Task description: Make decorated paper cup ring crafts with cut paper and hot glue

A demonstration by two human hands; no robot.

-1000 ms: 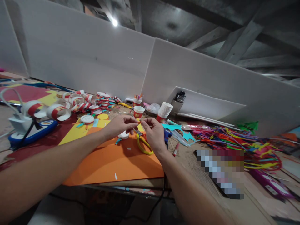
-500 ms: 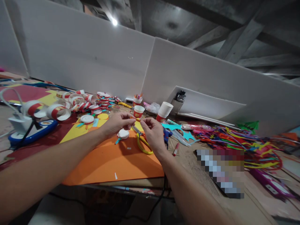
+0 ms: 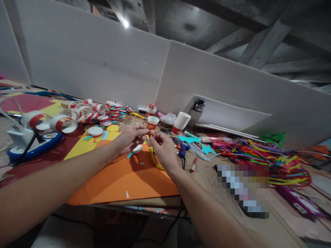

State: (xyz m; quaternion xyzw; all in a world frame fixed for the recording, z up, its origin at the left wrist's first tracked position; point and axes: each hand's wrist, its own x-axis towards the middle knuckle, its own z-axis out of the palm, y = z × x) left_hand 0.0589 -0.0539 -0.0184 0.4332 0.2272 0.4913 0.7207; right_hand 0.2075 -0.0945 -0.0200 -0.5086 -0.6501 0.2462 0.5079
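My left hand (image 3: 130, 137) is closed in a pinch on a small orange strip (image 3: 149, 132), probably paper. My right hand (image 3: 163, 148) has its fingers closed at the lower end of the same strip, their tips partly hidden. Under my right hand are scissors with a yellow handle (image 3: 155, 161), lying on an orange sheet (image 3: 116, 182); most of their blades is covered. Just below my left hand lies a white disc (image 3: 138, 149) with a teal tab. A red and white paper cup (image 3: 153, 122) stands right behind my fingertips.
Stacked paper cups (image 3: 181, 122) and a dark bottle (image 3: 197, 112) stand behind. A blue glue gun (image 3: 183, 148) and a red marker (image 3: 193, 164) lie right of my hand. Cut cup rings (image 3: 64, 122) and a power strip (image 3: 33, 144) fill the left; colourful pipe cleaners (image 3: 271, 162) the right.
Both hands have drawn slightly closer together and lower, and the orange strip between them has turned more upright. My right hand has shifted left, uncovering more of the glue gun.
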